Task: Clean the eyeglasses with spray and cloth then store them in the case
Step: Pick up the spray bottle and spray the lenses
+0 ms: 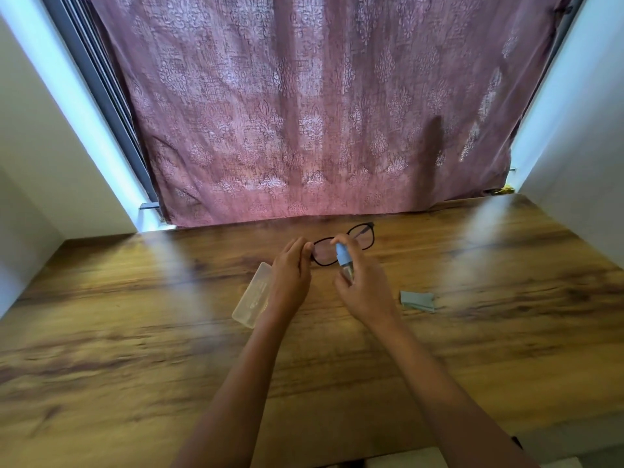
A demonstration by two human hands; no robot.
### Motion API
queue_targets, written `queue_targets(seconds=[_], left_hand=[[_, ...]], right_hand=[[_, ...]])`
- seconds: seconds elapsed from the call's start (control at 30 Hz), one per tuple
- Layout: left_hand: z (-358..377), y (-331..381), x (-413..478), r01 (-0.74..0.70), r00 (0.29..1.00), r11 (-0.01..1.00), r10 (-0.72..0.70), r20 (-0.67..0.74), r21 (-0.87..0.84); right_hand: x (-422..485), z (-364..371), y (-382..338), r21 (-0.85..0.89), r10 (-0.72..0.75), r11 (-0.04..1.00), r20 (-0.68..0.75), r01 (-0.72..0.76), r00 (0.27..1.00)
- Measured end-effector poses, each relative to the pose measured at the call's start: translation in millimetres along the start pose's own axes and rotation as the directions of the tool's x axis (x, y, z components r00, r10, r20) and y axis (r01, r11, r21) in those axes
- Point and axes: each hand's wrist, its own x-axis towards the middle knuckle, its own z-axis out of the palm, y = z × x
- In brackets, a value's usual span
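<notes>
Black-framed eyeglasses (366, 235) are held up over the far middle of the wooden table (135, 349). My left hand (291, 276) pinches their left end. My right hand (366, 285) grips a small spray bottle (345, 260) with a light blue top, its nozzle close to the left lens and a finger on top of it. A translucent glasses case (251, 298) lies closed on the table, partly under my left wrist. A folded grey cloth (417, 300) lies to the right of my right hand.
A mauve patterned curtain (320, 113) hangs along the table's far edge. White walls (33, 163) close in on both sides. Bare wood stretches in front of my forearms.
</notes>
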Motion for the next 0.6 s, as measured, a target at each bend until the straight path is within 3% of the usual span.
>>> queue_targets(seconds=[0.6], left_hand=[[-10.8, -5.2, 0.5, -0.026, 1.000, 0.999, 0.026, 0.010, -0.027]], right_hand=[[-0.1, 11.8, -5.2, -0.018, -0.029, 0.999, -0.023, 0.029, 0.999]])
